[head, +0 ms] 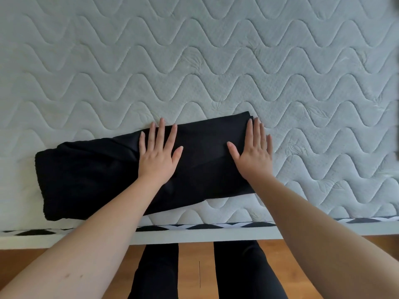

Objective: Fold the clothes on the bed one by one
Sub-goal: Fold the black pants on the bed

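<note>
The black cloth is folded into a long, flat shape. It lies near the front edge of the bed, a bit slanted.

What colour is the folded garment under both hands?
Plain black folded fabric garment, clearest in the head view.

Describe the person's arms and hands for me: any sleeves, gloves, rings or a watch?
Both forearms are bare as far as the view shows, no sleeves. The left hand and right hand wear no gloves, and no rings, watch or bracelet show. The nails look short and unpainted. Dark trousers cover the legs below.
</note>
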Demonstrator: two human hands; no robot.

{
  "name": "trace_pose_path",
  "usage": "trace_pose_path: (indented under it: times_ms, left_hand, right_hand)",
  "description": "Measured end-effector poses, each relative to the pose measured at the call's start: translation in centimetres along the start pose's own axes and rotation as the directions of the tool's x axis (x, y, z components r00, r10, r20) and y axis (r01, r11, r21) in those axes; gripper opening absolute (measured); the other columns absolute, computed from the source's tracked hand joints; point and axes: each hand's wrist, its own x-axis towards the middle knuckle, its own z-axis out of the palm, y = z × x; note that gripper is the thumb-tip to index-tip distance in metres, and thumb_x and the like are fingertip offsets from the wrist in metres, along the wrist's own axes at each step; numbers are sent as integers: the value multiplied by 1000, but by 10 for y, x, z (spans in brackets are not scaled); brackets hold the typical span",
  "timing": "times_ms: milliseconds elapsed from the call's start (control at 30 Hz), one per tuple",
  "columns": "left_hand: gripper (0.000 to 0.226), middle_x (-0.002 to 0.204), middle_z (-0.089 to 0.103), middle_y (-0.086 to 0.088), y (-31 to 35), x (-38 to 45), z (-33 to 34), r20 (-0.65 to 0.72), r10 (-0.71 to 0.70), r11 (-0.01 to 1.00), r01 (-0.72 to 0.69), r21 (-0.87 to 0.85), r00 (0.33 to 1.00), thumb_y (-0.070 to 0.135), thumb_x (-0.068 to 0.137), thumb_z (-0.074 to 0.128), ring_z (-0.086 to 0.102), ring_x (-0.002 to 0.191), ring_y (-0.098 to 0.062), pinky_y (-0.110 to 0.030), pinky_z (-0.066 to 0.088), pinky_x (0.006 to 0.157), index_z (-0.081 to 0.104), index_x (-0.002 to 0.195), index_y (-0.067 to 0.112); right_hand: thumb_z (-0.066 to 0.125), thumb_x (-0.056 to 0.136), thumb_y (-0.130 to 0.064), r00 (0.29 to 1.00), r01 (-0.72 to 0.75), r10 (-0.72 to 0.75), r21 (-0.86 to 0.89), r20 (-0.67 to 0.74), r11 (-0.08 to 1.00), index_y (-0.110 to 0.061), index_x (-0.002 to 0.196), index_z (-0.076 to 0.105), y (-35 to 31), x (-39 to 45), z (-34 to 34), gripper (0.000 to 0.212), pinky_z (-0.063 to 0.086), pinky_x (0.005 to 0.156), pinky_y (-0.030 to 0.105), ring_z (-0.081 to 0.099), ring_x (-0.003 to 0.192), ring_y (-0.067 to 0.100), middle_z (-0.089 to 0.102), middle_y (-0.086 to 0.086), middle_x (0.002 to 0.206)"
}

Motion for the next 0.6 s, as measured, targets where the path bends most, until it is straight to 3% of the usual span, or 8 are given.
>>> trace_pose_path:
  times_ms: [100,167,233,300,400,467,600]
  left_hand:
    - [63,165,-3,-9,14,1,-11,-16,88,996,-88,20,996,50,102,14,2,152,-26,-53,3,120,-1,158,24]
    - [64,165,-1,-8,34,1,-16,-39,196,980,-196,-13,980,51,102,18,2,152,-24,-50,5,121,2,158,22]
    - [67,165,3,-7,57,2,-19,-29,280,959,-281,-40,960,53,102,22,5,152,-24,-48,9,122,6,158,20]
    - [71,165,5,-7,79,3,-19,35,322,946,-321,-39,946,56,100,27,7,152,-24,-48,12,122,9,158,18]
    - [70,165,4,-4,97,6,-16,118,273,962,-271,-30,955,50,100,34,5,152,-22,-48,10,122,8,158,20]
    - [62,165,9,-3,99,8,-17,116,238,971,-234,-47,964,40,102,36,9,151,-21,-47,11,121,12,157,23]
    - [50,162,24,-4,96,8,-23,53,245,962,-236,-138,968,29,104,32,19,150,-22,-47,16,120,27,154,26]
  right_hand:
    - [27,96,-67,999,47,-48,61,25,997,-22,156,-3,12,1,-11,82,-1,123,40,-5,151,15,-4,-4,165]
    - [40,96,-60,999,-23,31,189,-36,982,-19,154,17,17,-4,-18,75,13,120,42,15,149,22,20,3,160]
    - [49,93,-57,983,-135,166,315,-74,939,-16,142,39,23,-15,-21,65,28,110,42,39,134,27,44,6,141]
    - [52,88,-64,971,-226,240,351,2,909,-16,129,47,28,-29,-20,63,34,101,37,49,119,25,54,4,123]
    - [54,77,-78,970,-234,213,221,116,947,-16,114,50,32,-48,-16,73,38,95,37,50,107,24,54,2,111]
    - [51,80,-76,979,-170,156,103,132,980,-15,101,53,34,-53,-14,65,39,86,36,50,101,26,52,3,103]
    - [52,91,-60,970,-218,174,297,168,930,-20,77,41,37,-52,-19,44,30,49,29,51,65,17,50,-5,70]
